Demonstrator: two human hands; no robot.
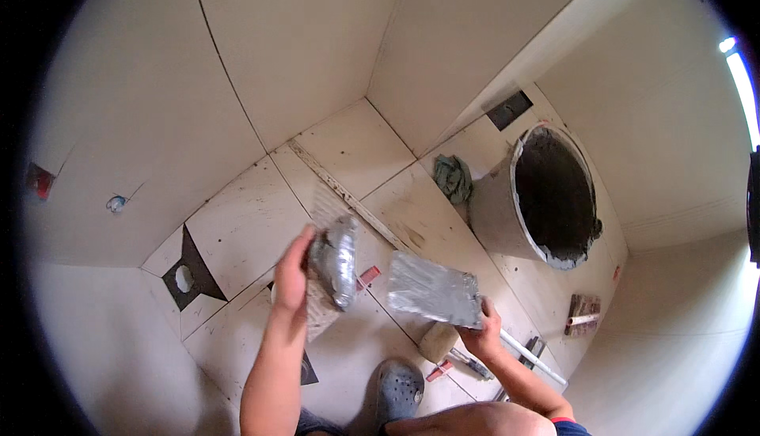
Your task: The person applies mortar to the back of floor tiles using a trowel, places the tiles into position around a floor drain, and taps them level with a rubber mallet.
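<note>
My left hand (291,274) grips a pale, ridged flat piece (321,317) bearing a glossy lump of grey paste (340,266). It is blurred, and I cannot tell exactly what it is. To its right, my right hand (483,329) is closed on a rectangular trowel (431,286), its blade smeared with wet grey paste and tilted over the floor tiles. A small red tool (366,278) lies between them on the floor. Below the trowel lie a yellowish sponge (435,341) and a tool with a dark handle (473,365).
A large paste-caked bucket (499,206) stands at right beside a green rag (451,177). A long strip (340,191) crosses the floor tiles (222,230). A dark drain piece (198,286) is at left, a block (582,313) and white pipe (538,357) at right. Tiled walls (158,80) surround me.
</note>
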